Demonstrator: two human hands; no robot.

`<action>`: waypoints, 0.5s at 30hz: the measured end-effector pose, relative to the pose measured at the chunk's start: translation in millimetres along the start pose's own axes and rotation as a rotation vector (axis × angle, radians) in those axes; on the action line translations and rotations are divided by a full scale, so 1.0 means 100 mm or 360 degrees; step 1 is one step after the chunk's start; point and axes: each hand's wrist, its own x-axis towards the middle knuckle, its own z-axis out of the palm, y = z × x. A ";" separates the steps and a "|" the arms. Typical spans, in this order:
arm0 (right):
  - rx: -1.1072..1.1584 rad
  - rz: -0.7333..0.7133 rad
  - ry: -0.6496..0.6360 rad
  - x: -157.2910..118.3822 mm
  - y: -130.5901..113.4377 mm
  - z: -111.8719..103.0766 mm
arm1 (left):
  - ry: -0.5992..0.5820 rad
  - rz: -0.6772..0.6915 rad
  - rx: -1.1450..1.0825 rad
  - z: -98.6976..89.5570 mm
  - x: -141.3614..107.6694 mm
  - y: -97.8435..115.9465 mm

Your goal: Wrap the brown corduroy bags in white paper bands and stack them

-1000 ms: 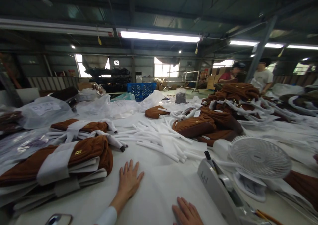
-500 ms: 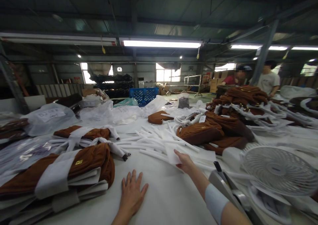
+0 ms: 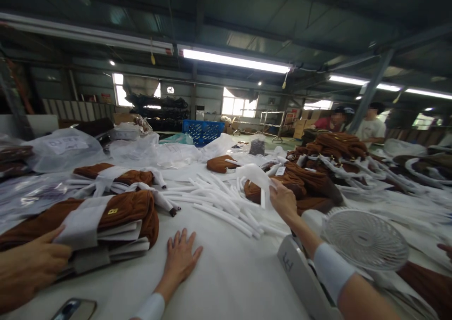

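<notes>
My left hand (image 3: 181, 256) lies flat on the white tabletop (image 3: 226, 273), fingers spread, holding nothing. Lifted above the table, my right hand (image 3: 283, 200) pinches a thin white sheet (image 3: 254, 175) that curls to the left of the fingers. Below and left of it lies a loose heap of white foam strips (image 3: 215, 200). Brown bags (image 3: 296, 181) are piled behind my right hand. Left of my left hand is a folded brown bag (image 3: 130, 209) with a white band (image 3: 83, 223) round it.
Another person's hand (image 3: 31, 268) touches the banded bag at left, above a phone (image 3: 76, 309). A white fan (image 3: 365, 239) and a grey box-like object (image 3: 300, 273) stand at right. Part of another hand (image 3: 445, 250) shows at the right edge. Two people are behind the bag pile.
My right hand has risen and moved right, lifting the white sheet off the table. Another person's hand has come in at left, and a phone now shows. The view has shifted slightly.
</notes>
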 end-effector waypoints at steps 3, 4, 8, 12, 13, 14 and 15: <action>0.0406 -0.0052 0.0063 -0.24 -0.04 -0.21 | 0.0072 0.0012 -0.0108 0.02 0.01 -0.02; 0.0575 -0.0065 0.0063 -0.36 -0.05 -0.27 | 0.0114 0.0014 -0.0151 0.02 0.01 -0.02; 0.1265 0.0120 -0.0195 -1.05 -0.07 -0.36 | 0.0288 0.0019 -0.0278 -0.03 -0.05 -0.02; 0.1707 0.0591 -0.0671 -1.99 -0.10 -0.24 | 0.0436 0.0078 -0.0427 -0.12 -0.14 -0.06; 0.1762 0.0688 -0.0779 -2.24 -0.11 -0.18 | 0.0474 0.0074 -0.0468 -0.15 -0.17 -0.07; 0.1791 0.0775 -0.0871 -2.49 -0.12 -0.13 | 0.0514 0.0053 -0.0508 -0.17 -0.20 -0.08; 0.1804 0.0831 -0.0916 -2.72 -0.13 -0.07 | 0.0556 0.0019 -0.0544 -0.19 -0.23 -0.09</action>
